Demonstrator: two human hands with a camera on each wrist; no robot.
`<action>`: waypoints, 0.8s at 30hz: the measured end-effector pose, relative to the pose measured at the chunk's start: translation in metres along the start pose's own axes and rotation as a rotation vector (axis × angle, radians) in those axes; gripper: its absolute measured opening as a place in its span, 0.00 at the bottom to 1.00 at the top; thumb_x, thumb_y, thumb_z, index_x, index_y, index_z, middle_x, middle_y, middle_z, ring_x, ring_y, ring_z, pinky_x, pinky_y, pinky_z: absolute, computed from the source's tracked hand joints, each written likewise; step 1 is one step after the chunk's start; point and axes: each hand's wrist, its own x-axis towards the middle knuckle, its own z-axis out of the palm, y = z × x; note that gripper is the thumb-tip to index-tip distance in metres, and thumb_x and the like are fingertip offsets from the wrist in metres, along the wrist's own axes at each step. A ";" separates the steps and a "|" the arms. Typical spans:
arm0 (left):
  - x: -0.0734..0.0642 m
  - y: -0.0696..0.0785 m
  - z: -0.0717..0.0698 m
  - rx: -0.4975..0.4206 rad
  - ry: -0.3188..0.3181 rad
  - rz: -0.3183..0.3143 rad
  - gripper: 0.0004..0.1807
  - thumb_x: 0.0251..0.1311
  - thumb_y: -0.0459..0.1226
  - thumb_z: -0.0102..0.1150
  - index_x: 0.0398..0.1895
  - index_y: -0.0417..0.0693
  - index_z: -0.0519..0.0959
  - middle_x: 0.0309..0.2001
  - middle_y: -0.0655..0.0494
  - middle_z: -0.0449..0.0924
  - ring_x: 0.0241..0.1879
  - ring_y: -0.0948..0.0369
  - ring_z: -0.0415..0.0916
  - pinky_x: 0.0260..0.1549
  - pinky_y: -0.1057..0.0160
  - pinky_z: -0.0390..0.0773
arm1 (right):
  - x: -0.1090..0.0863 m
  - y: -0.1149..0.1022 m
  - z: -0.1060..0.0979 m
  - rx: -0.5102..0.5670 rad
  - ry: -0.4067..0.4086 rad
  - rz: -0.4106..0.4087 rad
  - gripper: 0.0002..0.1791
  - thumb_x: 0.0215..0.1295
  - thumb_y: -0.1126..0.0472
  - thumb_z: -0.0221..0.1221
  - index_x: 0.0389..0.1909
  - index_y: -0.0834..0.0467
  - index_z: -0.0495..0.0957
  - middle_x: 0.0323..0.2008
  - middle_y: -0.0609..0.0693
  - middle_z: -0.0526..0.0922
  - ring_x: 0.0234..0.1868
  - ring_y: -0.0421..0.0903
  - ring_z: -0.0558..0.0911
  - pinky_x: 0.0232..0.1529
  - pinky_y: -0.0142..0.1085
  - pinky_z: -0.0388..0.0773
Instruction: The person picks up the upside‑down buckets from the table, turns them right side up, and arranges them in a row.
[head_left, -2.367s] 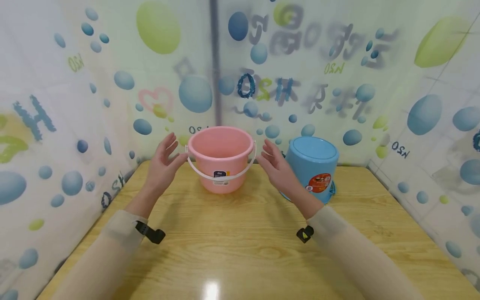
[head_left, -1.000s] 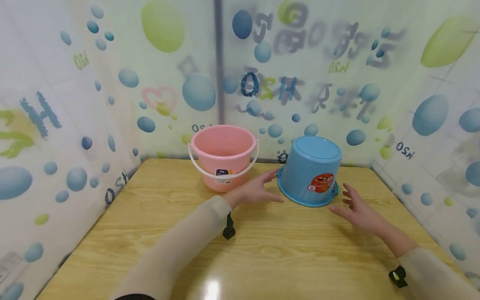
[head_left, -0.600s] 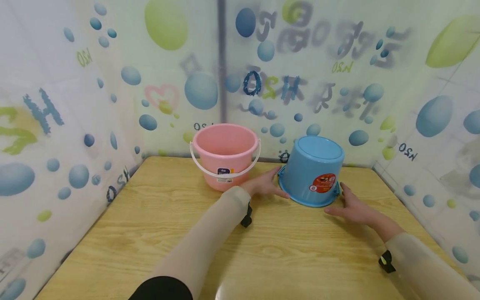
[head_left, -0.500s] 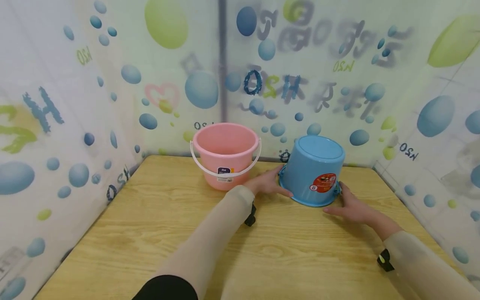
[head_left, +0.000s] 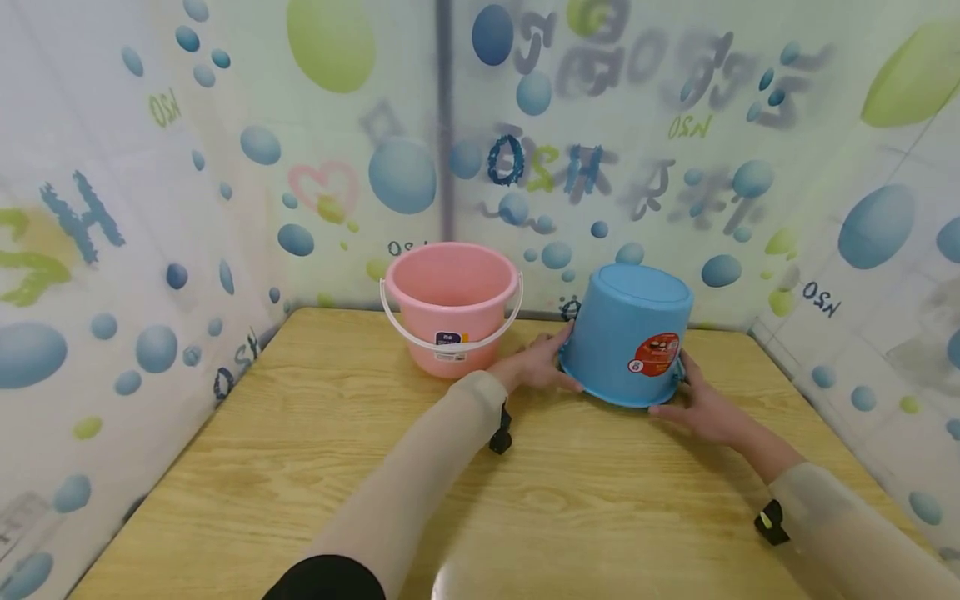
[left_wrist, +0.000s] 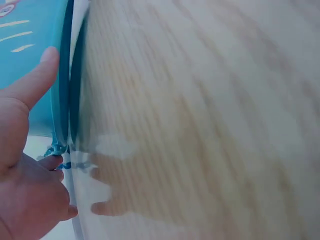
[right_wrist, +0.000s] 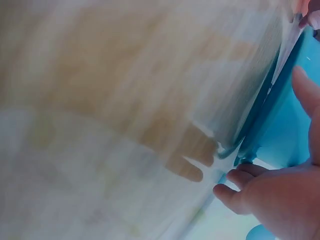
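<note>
An upside-down blue bucket (head_left: 618, 337) with a red label stands at the back right of the wooden table, held between both hands. My left hand (head_left: 536, 365) grips its left side low down, thumb along the front of the rim and fingers by the handle joint. On the opposite side, my right hand (head_left: 703, 408) holds the rim in much the same way. Seen from the left wrist, a thin wedge shows between the bucket's rim (left_wrist: 62, 80) and its reflection in the tabletop. The far fingers are partly hidden behind the bucket.
A pink bucket (head_left: 423, 321) stands upright just left of the blue one, its white handle (head_left: 405, 335) hanging forward. My left forearm passes in front of it. Patterned curtains (head_left: 330, 150) enclose the table (head_left: 300, 467) at the back and sides.
My hands moved from either side of the pink bucket over to the blue one and closed in on it. The blue bucket has since turned and tilted slightly, its label shifting right.
</note>
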 end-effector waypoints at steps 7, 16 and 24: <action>-0.010 0.006 -0.002 -0.117 0.027 0.032 0.69 0.65 0.58 0.77 0.91 0.76 0.30 0.87 0.37 0.49 0.85 0.41 0.55 0.86 0.37 0.55 | -0.007 -0.002 -0.009 0.037 0.067 -0.043 0.67 0.79 0.48 0.68 0.89 0.54 0.20 0.86 0.77 0.35 0.81 0.87 0.47 0.74 0.84 0.51; -0.026 0.011 -0.001 -0.280 0.051 0.086 0.65 0.69 0.56 0.75 0.89 0.84 0.31 0.88 0.35 0.43 0.86 0.37 0.51 0.84 0.35 0.59 | -0.014 -0.007 -0.016 0.055 0.134 -0.169 0.62 0.79 0.56 0.67 0.90 0.55 0.27 0.88 0.73 0.36 0.85 0.83 0.44 0.77 0.80 0.51; -0.033 0.015 -0.007 -0.301 0.083 0.236 0.58 0.77 0.51 0.67 0.92 0.65 0.32 0.91 0.43 0.40 0.89 0.44 0.49 0.83 0.40 0.65 | -0.021 -0.012 -0.017 0.112 0.224 -0.269 0.50 0.85 0.60 0.60 0.91 0.55 0.36 0.87 0.73 0.43 0.84 0.81 0.50 0.86 0.36 0.56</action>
